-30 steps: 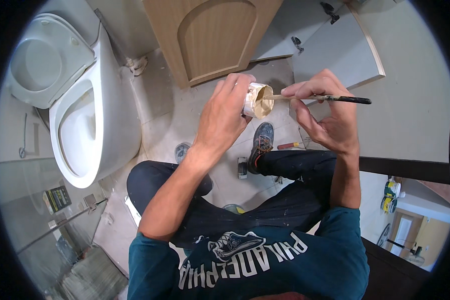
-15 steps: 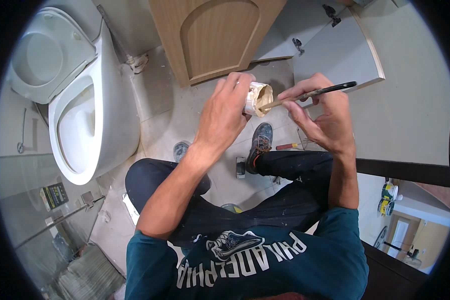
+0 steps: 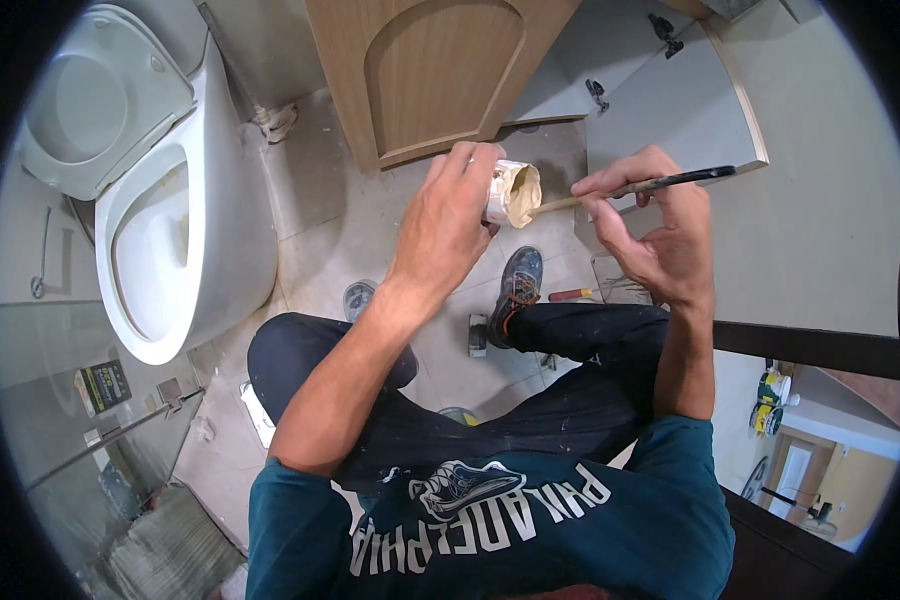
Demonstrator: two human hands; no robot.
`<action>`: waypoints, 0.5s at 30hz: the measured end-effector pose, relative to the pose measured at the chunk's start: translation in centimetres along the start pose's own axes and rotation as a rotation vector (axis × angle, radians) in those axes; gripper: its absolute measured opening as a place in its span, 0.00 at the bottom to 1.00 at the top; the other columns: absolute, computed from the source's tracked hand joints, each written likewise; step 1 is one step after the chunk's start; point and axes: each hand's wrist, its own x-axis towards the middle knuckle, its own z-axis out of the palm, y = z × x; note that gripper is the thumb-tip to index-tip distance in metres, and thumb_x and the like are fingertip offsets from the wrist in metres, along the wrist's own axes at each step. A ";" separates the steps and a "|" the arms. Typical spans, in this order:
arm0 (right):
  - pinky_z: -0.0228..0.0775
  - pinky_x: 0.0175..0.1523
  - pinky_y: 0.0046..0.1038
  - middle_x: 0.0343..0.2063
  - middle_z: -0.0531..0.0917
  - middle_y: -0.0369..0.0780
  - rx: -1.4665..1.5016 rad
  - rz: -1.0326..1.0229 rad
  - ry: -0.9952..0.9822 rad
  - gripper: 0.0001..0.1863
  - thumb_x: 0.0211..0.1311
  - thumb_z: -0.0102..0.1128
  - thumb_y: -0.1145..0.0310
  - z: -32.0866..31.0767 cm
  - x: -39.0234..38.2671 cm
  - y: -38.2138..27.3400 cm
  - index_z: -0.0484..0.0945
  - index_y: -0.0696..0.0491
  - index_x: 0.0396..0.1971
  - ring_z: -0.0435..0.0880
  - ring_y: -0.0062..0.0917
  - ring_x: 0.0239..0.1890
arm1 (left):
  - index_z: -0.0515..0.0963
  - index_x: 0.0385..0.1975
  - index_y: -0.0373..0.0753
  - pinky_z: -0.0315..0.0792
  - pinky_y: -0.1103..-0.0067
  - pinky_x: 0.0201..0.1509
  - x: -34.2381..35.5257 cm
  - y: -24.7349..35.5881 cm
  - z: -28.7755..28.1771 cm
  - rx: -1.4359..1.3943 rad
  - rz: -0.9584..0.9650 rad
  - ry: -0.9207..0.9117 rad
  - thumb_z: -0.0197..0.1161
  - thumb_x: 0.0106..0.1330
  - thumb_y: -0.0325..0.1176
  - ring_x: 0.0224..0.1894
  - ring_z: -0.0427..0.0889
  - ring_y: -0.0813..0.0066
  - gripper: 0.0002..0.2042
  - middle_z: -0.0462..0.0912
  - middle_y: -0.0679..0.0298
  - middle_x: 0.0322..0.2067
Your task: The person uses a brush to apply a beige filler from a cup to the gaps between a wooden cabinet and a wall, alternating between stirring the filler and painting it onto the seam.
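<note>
Apparently at the step of working a slim tool [image 3: 650, 184] at the mouth of a small white cup [image 3: 516, 194], to take up or scrape off the cream-coloured paste inside. For the next move, judged to call for a steady cup and a light lift of the tool to the right, clear of the rim.

Location of both: above the tiled floor [image 3: 315, 255], right of the toilet [image 3: 235, 225], just nearer than the wooden cabinet door [image 3: 440, 75].

Cup: clasped from the left in the left hand [image 3: 443, 220], with fingers curled over the far side. Open mouth toward the right, tipped slightly upward; long axis roughly left to right.

Tool: pinched between thumb and fingers of the right hand [image 3: 668, 225]. Pale end toward the left and slightly near, at the near right edge of the mouth; black end toward the right and slightly far. Too small to tell whether tipped with bristles or a blade.
</note>
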 end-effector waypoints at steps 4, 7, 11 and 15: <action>0.75 0.38 0.27 0.36 0.92 0.37 -0.063 -0.045 0.050 0.10 0.57 0.76 0.77 0.0 0.0 0.4 0.86 0.54 0.39 0.87 0.26 0.36 | 0.74 0.59 0.35 0.77 0.56 0.58 0.1 0.3 0.1 -0.001 -0.004 -0.003 0.75 0.51 0.15 0.57 0.79 0.43 0.32 0.79 0.52 0.54; 0.75 0.39 0.26 0.37 0.92 0.37 -0.007 0.025 -0.002 0.09 0.61 0.77 0.75 0.0 0.0 0.1 0.86 0.54 0.40 0.87 0.22 0.37 | 0.75 0.58 0.36 0.77 0.57 0.59 0.0 0.1 -0.1 -0.006 -0.011 0.010 0.76 0.51 0.15 0.58 0.80 0.44 0.32 0.80 0.52 0.54; 0.74 0.40 0.25 0.39 0.92 0.39 0.274 0.155 0.190 0.07 0.70 0.73 0.71 -0.7 -0.4 1.9 0.84 0.53 0.43 0.85 0.19 0.38 | 0.77 0.57 0.38 0.77 0.61 0.61 0.1 0.4 -0.1 -0.031 -0.059 0.028 0.78 0.50 0.18 0.59 0.81 0.45 0.31 0.82 0.53 0.54; 0.69 0.39 0.23 0.36 0.87 0.38 0.541 0.174 0.533 0.04 0.79 0.65 0.70 -3.8 -1.0 8.0 0.80 0.53 0.45 0.78 0.19 0.34 | 0.77 0.57 0.39 0.78 0.63 0.59 1.0 1.7 0.2 -0.201 -0.127 0.058 0.80 0.49 0.21 0.57 0.84 0.45 0.31 0.84 0.53 0.52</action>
